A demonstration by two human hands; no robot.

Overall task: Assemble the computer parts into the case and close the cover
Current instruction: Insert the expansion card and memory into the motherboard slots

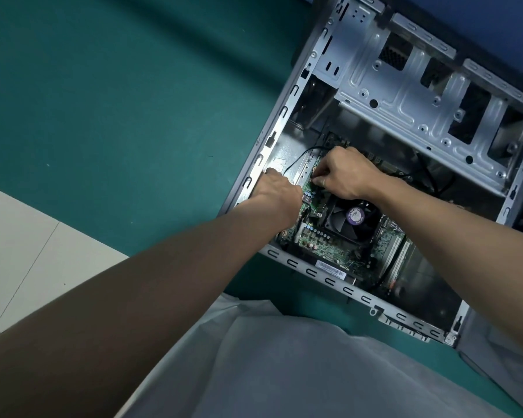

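View: head camera, looking down past both bare forearms.
Surface: green mat [103,101]; pale tiled floor [12,251] showed beyond its near-left edge.
Case: computer case [287,116] lay on its side toward the right edge of the surface, open face up, one long rim toward the person.
Motherboard: green motherboard [323,245] sat flat on the case floor, filling the near-left corner of the case.
Cooler fan: black cooler fan [352,220] with a round purple label stood on the board, just on the near side of the right hand; the wrist crossed its far edge.
Memory slots: memory slots [400,257] ran along the board's right edge, near the case's near rim, apart from both hands.
Drive cage: bare metal drive cage [420,95] spanned the far side of the case, well apart from both hands.
Cable: thin black cable [302,153] arched from the case's left wall to a point under the right hand.
Left hand: left hand [280,193] lay back-up at the case's left rim, covering the board's left edge. Fingers reached toward the wall and were mostly hidden; apart or gripping, could not tell.
Right hand: right hand [344,173] was inside the case over the board's far-left corner, fingers curled, tips bunched down at the board. Whether anything sat between the tips was too small to tell.
Hands: near each other, not touching; a strip of board showed between them.
Garment: white garment [284,357] overlapped the surface's near edge.
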